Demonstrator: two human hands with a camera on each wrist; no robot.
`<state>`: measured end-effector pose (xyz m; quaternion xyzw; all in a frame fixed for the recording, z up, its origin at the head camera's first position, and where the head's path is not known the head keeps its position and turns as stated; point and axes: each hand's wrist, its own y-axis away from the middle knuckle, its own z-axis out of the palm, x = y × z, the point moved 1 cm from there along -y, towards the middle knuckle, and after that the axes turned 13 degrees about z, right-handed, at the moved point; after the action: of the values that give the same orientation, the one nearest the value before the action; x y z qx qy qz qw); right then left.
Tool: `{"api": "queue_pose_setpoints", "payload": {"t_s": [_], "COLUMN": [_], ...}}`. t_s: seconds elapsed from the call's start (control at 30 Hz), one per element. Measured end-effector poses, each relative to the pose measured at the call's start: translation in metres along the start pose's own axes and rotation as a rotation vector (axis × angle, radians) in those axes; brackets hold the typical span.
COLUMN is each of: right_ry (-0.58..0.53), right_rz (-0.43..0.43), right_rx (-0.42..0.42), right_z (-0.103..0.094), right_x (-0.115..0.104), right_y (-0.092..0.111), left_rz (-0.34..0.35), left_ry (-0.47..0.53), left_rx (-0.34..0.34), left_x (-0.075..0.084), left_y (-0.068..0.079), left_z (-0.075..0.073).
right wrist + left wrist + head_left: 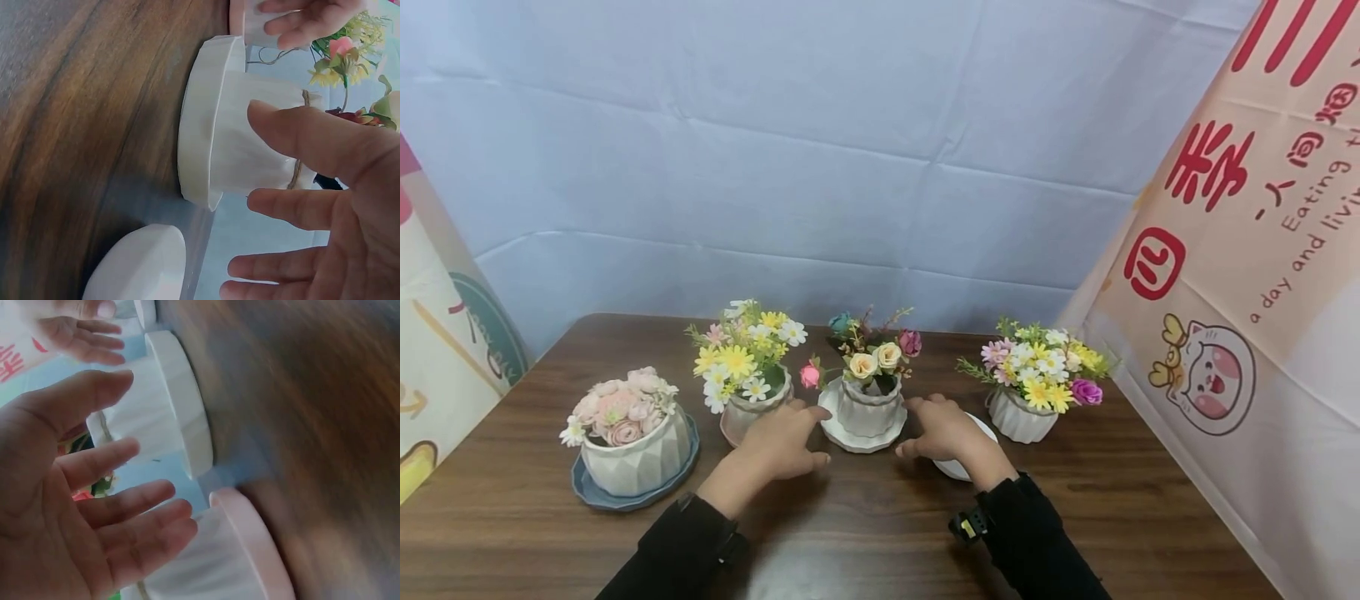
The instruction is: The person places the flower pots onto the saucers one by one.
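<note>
A white flower pot (869, 407) with cream and dark pink roses stands on a white scalloped saucer (861, 444) between my two hands. My left hand (778, 442) is held to its left, fingers spread and slightly bent, with nothing in the palm. On the other side, my right hand (943, 431) has its fingers loosely extended, fingertips close to the pot's side. A twine band (297, 165) circles the pot's neck in the right wrist view. Behind my left hand is a pot with yellow and white daisies (737, 362) on a pink saucer (250, 531).
At the left a faceted white pot (640, 462) of pale pink flowers sits on a blue saucer (692, 454). A white saucer (953, 471) lies partly under my right hand. Beyond it, a ribbed white pot (1021, 419) with mixed flowers stands directly on the wooden table (865, 533).
</note>
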<state>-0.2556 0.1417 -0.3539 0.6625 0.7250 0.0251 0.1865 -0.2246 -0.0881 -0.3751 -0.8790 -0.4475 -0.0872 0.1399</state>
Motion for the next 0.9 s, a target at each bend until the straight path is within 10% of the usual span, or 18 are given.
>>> {"api": "queue_pose_setpoints", "payload": {"t_s": [0.9], "right_ry": [-0.008], "right_rz": [0.015], "right_rx": [-0.022], "right_z": [0.0048], "right_x": [0.0007], "right_y": [0.0012], "left_rz": [0.072], "left_ry": [-0.111], "left_rx": [-0.018], "left_x": [0.0057], "left_y": [0.0064], "left_z": [0.001]}}
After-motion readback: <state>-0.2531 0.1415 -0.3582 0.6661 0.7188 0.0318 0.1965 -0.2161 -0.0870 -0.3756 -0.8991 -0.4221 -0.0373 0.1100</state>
